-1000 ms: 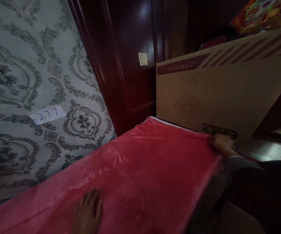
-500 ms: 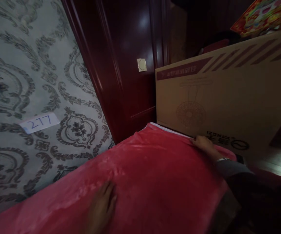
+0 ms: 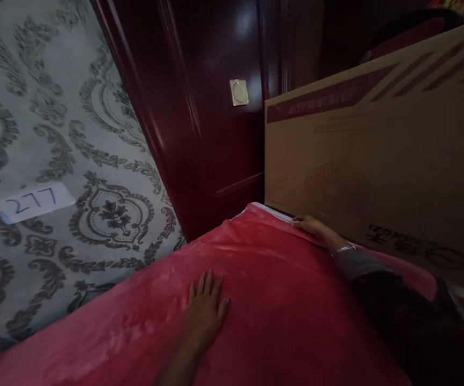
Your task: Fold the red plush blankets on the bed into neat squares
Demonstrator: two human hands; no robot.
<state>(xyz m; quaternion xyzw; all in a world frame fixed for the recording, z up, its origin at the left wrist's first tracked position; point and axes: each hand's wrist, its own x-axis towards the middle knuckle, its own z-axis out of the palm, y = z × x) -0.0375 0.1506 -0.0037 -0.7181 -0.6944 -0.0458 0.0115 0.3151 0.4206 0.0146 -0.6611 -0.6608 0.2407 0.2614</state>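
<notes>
A red plush bed sheet (image 3: 256,289) spreads over the bed, with small wrinkles on its left part and a white edge (image 3: 274,212) along its far side. My left hand (image 3: 206,311) lies flat on the sheet near its middle, fingers stretched and slightly apart. At the far edge, my right hand (image 3: 316,230) has its fingers closed on the sheet's border, just beside the white strip. A bracelet circles the right wrist. What lies under the sheet is hidden.
A large cardboard box (image 3: 320,155) with a printed fan stands against the far side. Behind it is a dark red wood panel (image 3: 216,145) with a square plate (image 3: 239,92). Patterned wallpaper (image 3: 111,214) on the left bears a paper (image 3: 33,202) marked 277.
My left hand has slid forward and right over the sheet, its fingers now spread. The right hand has shifted left along the far edge toward the corner. The view has turned slightly.
</notes>
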